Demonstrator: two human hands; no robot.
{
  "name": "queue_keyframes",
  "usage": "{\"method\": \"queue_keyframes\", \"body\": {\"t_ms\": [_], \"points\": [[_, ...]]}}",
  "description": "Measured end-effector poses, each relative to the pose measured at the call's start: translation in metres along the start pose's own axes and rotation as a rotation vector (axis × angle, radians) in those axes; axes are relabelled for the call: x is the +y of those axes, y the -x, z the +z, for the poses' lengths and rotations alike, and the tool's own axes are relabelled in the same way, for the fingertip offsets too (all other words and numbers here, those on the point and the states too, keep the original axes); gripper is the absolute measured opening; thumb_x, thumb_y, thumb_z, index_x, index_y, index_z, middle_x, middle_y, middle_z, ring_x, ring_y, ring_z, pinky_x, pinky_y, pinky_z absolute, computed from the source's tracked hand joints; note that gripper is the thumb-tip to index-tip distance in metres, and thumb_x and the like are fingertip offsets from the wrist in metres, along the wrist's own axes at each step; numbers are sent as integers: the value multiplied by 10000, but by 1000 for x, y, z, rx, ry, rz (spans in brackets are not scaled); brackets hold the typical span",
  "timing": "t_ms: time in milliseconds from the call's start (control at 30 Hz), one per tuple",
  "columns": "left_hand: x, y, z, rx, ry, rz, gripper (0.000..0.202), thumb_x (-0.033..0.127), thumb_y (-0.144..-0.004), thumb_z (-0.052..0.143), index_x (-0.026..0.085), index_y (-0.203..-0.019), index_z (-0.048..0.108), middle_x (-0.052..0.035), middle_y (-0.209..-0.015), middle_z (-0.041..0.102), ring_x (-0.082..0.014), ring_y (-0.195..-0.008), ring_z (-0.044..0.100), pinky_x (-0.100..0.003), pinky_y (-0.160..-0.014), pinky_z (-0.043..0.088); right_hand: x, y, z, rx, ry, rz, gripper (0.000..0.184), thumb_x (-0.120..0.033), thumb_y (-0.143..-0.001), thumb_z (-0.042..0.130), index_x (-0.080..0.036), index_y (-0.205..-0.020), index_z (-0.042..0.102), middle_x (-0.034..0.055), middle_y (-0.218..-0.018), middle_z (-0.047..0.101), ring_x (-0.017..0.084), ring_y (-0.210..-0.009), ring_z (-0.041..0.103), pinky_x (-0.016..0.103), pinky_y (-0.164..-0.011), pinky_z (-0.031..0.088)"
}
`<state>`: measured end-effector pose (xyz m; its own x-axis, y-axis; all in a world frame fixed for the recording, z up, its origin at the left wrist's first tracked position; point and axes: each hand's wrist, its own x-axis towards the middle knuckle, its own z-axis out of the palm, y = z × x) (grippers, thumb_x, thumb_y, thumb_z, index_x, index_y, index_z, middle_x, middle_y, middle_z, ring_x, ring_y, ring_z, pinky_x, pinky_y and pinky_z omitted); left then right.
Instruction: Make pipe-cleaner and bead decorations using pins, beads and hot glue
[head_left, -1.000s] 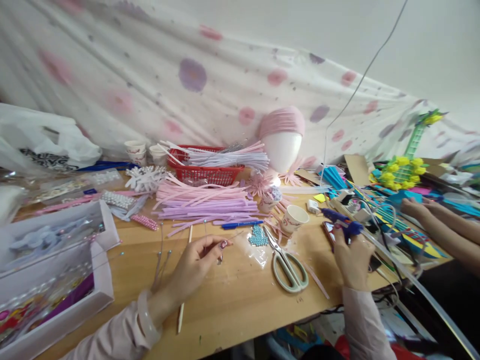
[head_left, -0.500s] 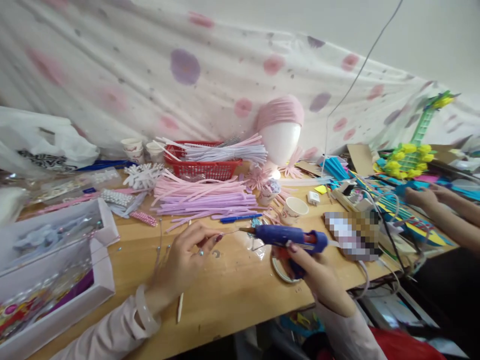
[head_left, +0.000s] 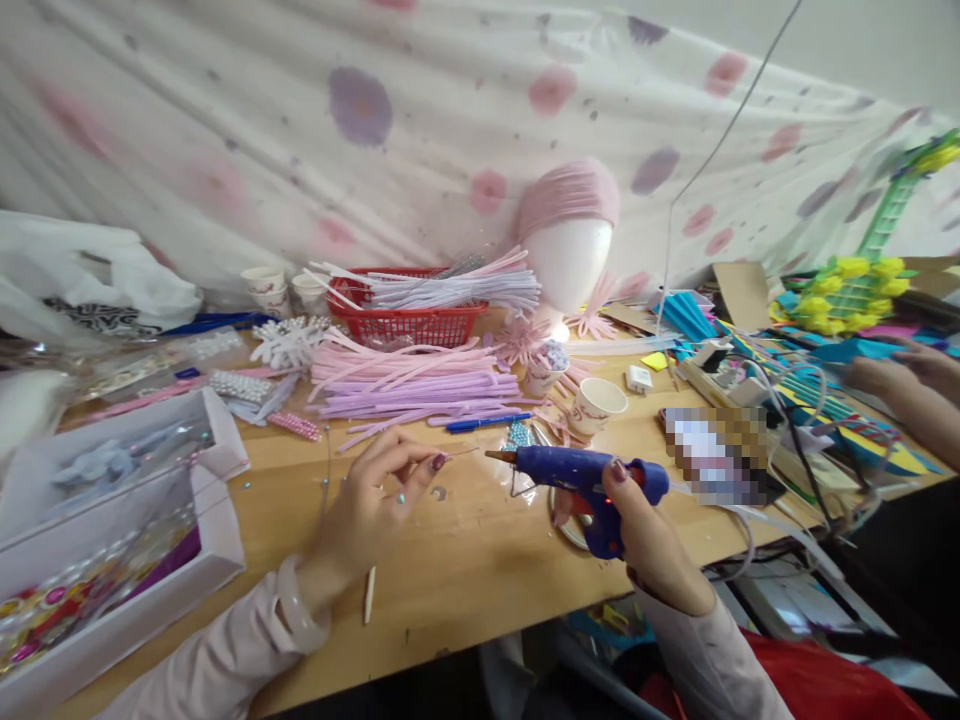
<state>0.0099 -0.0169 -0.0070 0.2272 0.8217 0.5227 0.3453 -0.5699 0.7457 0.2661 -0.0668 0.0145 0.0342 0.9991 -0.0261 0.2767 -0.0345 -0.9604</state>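
My right hand [head_left: 656, 540] is wrapped round the handle of a blue hot glue gun [head_left: 562, 468], with its nozzle pointing left. My left hand [head_left: 375, 495] pinches a thin wire [head_left: 463, 451] between thumb and fingertips. The wire's free end points at the nozzle, with a small gap between them. Below the gun's handle, a round white-rimmed thing [head_left: 561, 522] lies partly hidden. A pale stick [head_left: 369, 596] rests on the wood beside my left forearm. Behind my hands are a blue pen [head_left: 487, 423] and a packet of teal beads [head_left: 517, 436].
Pink and lilac pipe cleaners [head_left: 412, 390] lie before a red basket [head_left: 409, 325]. Paper cup [head_left: 600, 403] and phone [head_left: 716, 455] stand to the right, near cables. White boxes [head_left: 225, 520] fill the left. A foam head [head_left: 570, 255] stands behind. Another person's hands [head_left: 892, 380] work at far right.
The glue gun's nozzle has drawn back from the wire, leaving a gap. My left hand still pinches the wire. The camera view has shifted slightly.
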Motion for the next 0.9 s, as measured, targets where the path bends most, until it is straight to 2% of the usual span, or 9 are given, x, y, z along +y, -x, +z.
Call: {"method": "queue_keyframes", "body": {"t_ms": [67,200,400,700,900], "points": [[1,-2,0,-14,27,-39,158,278,-914,574,215,-812,676,7,-749,552,-128,-709,511,-259,-667,401,-2,1,-1,-16,-59,32,620,-710,-834,381,-178,-692,666,68,-643,646,112,-441,417,233,-362,274],[2,-3,0,-29,43,-32,162,295,-907,584,221,-802,684,5,-753,576,-131,-713,533,-263,-657,406,-8,0,0,-11,-66,32,670,-764,-796,384,-169,-594,618,69,-601,625,100,-432,393,223,-357,218],[1,-2,0,-36,68,-36,151,295,-904,591,225,-803,679,8,-754,580,-125,-707,542,-262,-654,410,-9,0,0,-51,-57,74,670,-756,-823,363,-170,-598,598,45,-589,604,73,-399,351,209,-351,237],[0,-2,0,-53,96,-36,142,288,-905,587,225,-840,696,-4,-758,570,-133,-724,532,-258,-640,418,-17,1,0,-58,-44,92,661,-776,-780,400,-172,-584,585,40,-548,579,76,-376,344,213,-332,262],[2,-2,0,-56,96,-37,151,290,-896,597,214,-817,700,-9,-743,568,-134,-701,524,-253,-615,420,-19,0,0,-47,-35,90,622,-758,-764,444,-182,-568,574,32,-526,546,81,-379,329,223,-335,228]]}}
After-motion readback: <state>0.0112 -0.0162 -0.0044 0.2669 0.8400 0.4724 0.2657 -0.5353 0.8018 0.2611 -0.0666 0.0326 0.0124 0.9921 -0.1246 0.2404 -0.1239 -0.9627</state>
